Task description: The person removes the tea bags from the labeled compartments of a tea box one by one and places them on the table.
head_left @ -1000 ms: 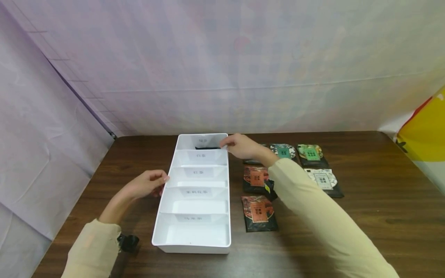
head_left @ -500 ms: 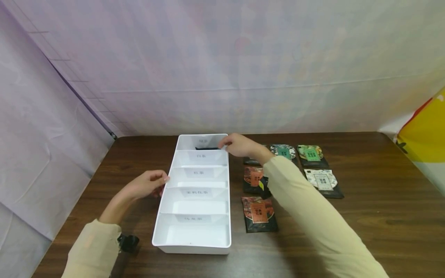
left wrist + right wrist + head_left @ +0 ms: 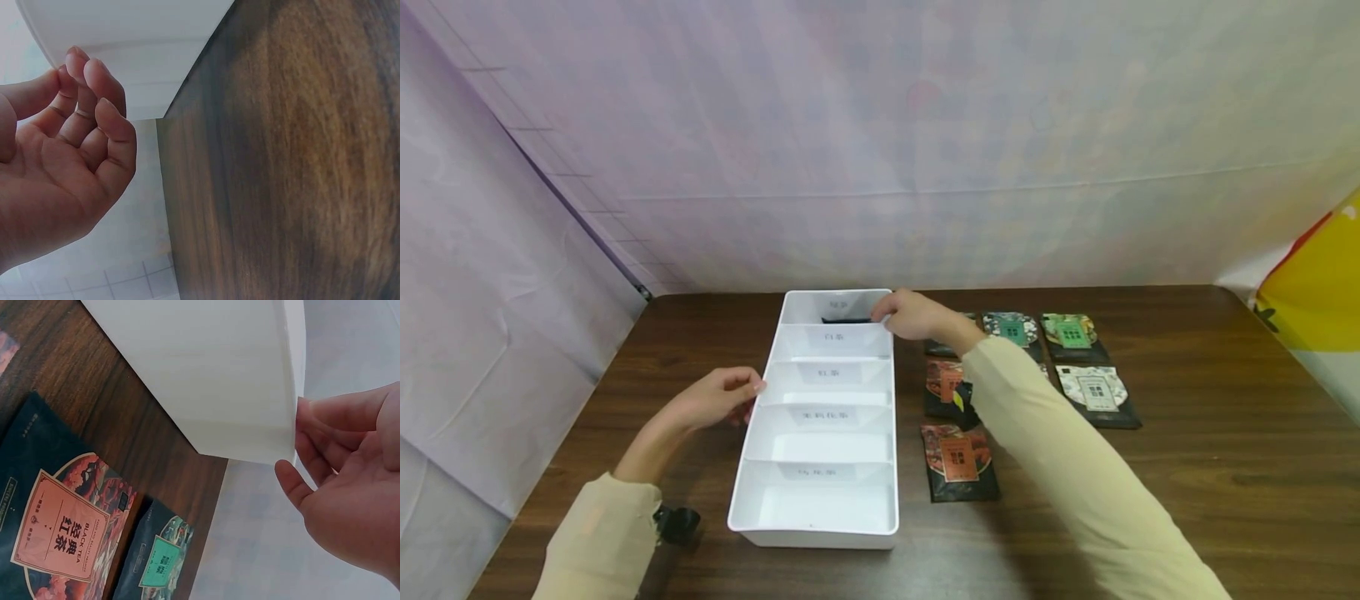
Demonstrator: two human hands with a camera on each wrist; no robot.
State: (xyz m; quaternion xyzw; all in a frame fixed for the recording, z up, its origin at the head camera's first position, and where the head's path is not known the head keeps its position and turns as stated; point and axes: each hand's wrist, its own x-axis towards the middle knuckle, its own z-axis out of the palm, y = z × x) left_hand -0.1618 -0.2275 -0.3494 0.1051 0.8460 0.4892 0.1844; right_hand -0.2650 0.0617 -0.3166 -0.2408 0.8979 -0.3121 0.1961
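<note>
A white divided box (image 3: 822, 540) with labelled compartments stands lengthwise on the table. In its farthest compartment shows the dark edge of a tea packet (image 3: 846, 321). My left hand (image 3: 718, 396) pinches the box's left rim, thumb against fingertip in the left wrist view. At the far right corner, my right hand (image 3: 917, 315) reaches over the rim with curled fingers, close to the dark packet's end. In the right wrist view those fingertips pass behind the box wall (image 3: 237, 394); I cannot tell whether they grip rim or packet. The little finger lies outside the wall.
Right of the box lie red-labelled tea packets (image 3: 961, 462), a teal-labelled packet (image 3: 1011, 332), a green-labelled packet (image 3: 1072, 335) and a white-labelled packet (image 3: 1097, 392). My right sleeve (image 3: 1060, 450) passes over part of them. A pale curtain (image 3: 910, 167) hangs behind the table (image 3: 1210, 467).
My right hand has stayed at the far corner, while its wrist and forearm have shifted slightly left. The left hand, box and packets look the same.
</note>
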